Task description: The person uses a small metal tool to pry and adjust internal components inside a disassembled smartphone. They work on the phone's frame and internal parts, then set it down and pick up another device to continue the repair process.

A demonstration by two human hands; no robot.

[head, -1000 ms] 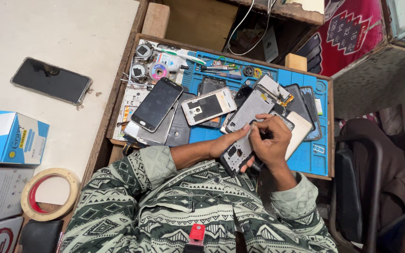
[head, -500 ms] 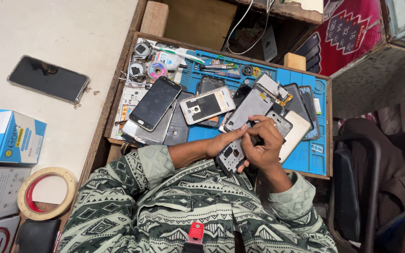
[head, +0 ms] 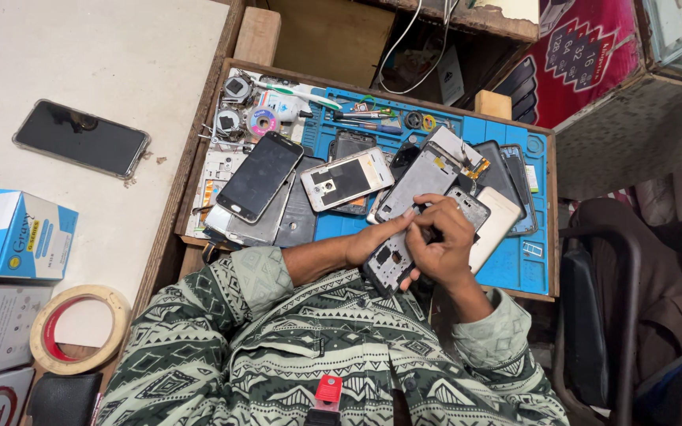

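Left hand (head: 376, 244) grips the lower edge of an opened phone frame (head: 392, 264), thumb and fingers clamped on it, holding it tilted over the near edge of the blue work mat (head: 515, 272). Right hand (head: 440, 248) is curled shut over the upper part of the same frame, fingers pinched together on something thin and dark, probably a small tool or pick, too hidden to be sure. Step in hand looks like prying or working at the frame's inner parts while the other hand steadies it; the next move likely calls for a firm brace from the left and fine pressure from the right at the seam, without slipping onto the board. Mat is crowded: a black phone (head: 260, 175) face up at left, a white phone back (head: 347, 178) in the middle, a grey back cover (head: 424, 177) just beyond the hands, more shells overlapping at right. Tape rolls and small tools (head: 357, 117) lie along the far edge. Mat sits in a wooden tray (head: 199, 158). Left of it a pale tabletop (head: 104, 63) holds a dark phone (head: 80, 139), blue box (head: 13, 235) and tape ring (head: 79, 327). A dark chair (head: 601, 315) stands at right.
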